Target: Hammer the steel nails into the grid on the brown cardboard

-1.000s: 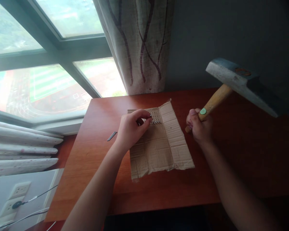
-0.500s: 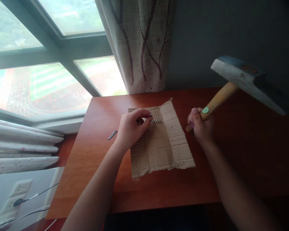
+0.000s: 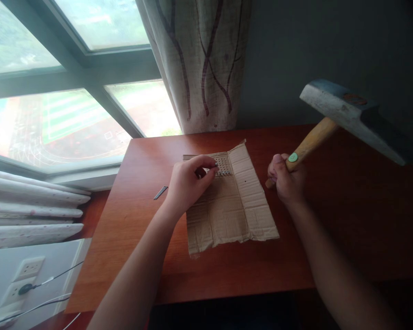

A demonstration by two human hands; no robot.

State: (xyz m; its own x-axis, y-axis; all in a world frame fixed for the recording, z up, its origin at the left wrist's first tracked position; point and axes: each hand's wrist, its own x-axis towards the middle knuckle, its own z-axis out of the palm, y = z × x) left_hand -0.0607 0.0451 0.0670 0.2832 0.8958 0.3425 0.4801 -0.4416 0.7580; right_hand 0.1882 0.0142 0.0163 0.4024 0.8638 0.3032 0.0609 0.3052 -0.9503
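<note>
My left hand [image 3: 192, 180] is closed in a pinch over a small pale block [image 3: 224, 164] with rows of holes. Between thumb and forefinger a nail [image 3: 216, 164] shows only as a dark tip; the rest of it is hidden. Small metal bits stand along the block's near edge. Under the block lies a creased sheet of cardboard [image 3: 223, 211]. To the right, my right hand [image 3: 286, 178] grips the wooden handle of a hammer [image 3: 340, 98], its big metal head raised above the table. Several loose nails [image 3: 160, 192] lie left of my left wrist.
The brown wooden table [image 3: 131, 256] meets a window [image 3: 82, 114] on the left and a dark wall behind. A patterned curtain [image 3: 206, 59] hangs at the back edge. A wall socket [image 3: 27, 270] with a plugged-in cable is at lower left.
The hammer head has shifted very slightly to the left. My left hand keeps its pinch at the same spot.
</note>
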